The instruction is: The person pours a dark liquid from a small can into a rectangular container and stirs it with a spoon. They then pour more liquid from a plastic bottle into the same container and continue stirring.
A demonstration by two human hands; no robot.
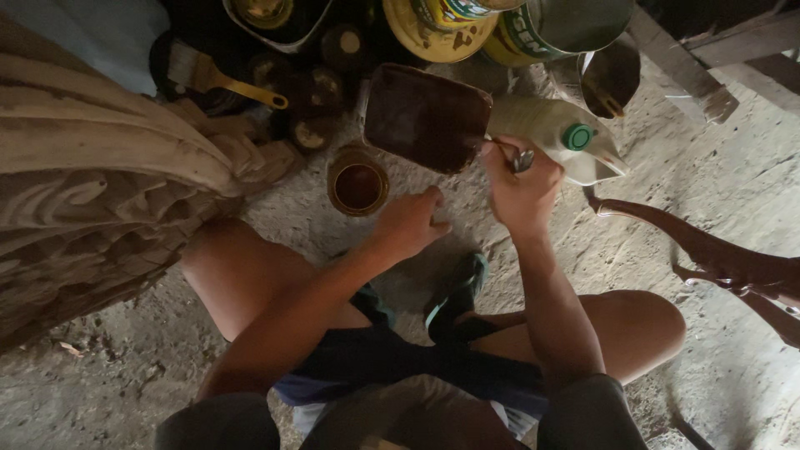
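My right hand [522,185] is closed on a thin metal handle or brush [510,155] at the right edge of a dark brown rectangular tray [425,117] on the dusty floor. My left hand [410,221] hovers just below the tray with its fingers loosely curled and nothing visible in it. A small round tin [357,182] of dark brown liquid stands left of my left hand. A white plastic bottle with a green cap [560,137] lies behind my right hand.
A carved wooden piece [100,192] fills the left side. A paintbrush with a yellow handle [218,79] lies among dark jars at the back, with several paint cans [454,25] beside them. A curved dark wooden part [717,258] lies at right. My knees frame a green sandal [458,292].
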